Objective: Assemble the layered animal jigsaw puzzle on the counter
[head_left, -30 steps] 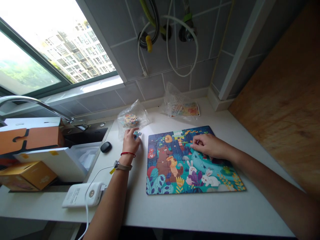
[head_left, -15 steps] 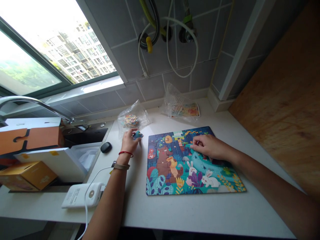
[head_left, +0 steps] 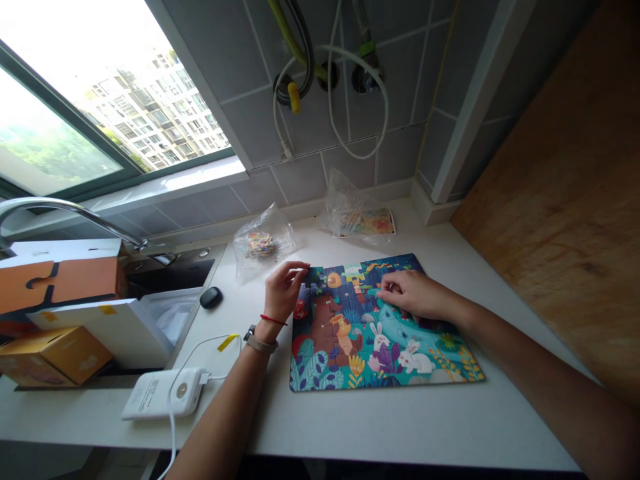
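A colourful jigsaw puzzle point(head_left: 370, 333) with rabbits and other animals lies flat on the white counter. At its upper left corner is my left hand point(head_left: 286, 287), with thumb and fingers pinched around a dark blue puzzle piece point(head_left: 314, 273) over the puzzle's top edge. My right hand point(head_left: 413, 293) rests on the upper right part of the puzzle. Its fingers are curled together, and what they hold, if anything, is hidden. Behind my left hand sits a clear plastic bag point(head_left: 263, 243) with puzzle pieces inside.
A second clear bag point(head_left: 345, 203) lies on a picture card point(head_left: 379, 222) by the wall. Left are a black oval object point(head_left: 211, 297), a white power bank point(head_left: 163, 395) with a cable, boxes point(head_left: 55, 353) and the sink tap point(head_left: 90, 213).
My left hand has moved right with the puzzle piece, from beside the bag to the puzzle's upper left corner. My right hand has stayed almost in place.
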`<move>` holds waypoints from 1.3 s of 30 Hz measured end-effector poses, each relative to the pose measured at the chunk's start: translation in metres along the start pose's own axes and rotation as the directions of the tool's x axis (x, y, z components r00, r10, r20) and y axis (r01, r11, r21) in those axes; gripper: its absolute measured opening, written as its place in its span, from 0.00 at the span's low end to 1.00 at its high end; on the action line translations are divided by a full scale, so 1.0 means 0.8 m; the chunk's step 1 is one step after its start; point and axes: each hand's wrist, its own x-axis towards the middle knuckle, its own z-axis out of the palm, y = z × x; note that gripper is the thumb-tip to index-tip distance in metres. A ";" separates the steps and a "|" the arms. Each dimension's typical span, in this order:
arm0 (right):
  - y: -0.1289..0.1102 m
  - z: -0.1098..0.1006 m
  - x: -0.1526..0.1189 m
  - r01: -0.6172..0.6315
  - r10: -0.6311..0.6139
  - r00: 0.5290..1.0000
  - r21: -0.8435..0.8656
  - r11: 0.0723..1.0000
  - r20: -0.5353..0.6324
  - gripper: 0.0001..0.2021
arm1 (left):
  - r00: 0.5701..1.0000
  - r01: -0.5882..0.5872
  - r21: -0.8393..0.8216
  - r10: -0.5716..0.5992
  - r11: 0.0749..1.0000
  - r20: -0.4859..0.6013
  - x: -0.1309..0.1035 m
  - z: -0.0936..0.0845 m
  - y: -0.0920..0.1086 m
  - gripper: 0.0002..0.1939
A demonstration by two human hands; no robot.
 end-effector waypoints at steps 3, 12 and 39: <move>-0.003 -0.001 -0.001 0.004 -0.004 1.000 -0.013 1.000 -0.010 0.13 | 0.991 -0.060 0.037 0.055 0.998 0.120 -0.012 0.018 0.007 0.08; -0.011 0.001 -0.006 0.047 -0.070 0.994 -0.235 0.971 -0.087 0.11 | 0.876 -0.452 0.301 0.356 0.839 0.325 -0.014 0.022 0.020 0.11; -0.005 0.061 0.003 0.292 -0.426 0.904 -0.667 0.685 -0.042 0.23 | 0.847 -0.446 0.350 0.261 0.824 0.463 -0.022 0.032 0.010 0.21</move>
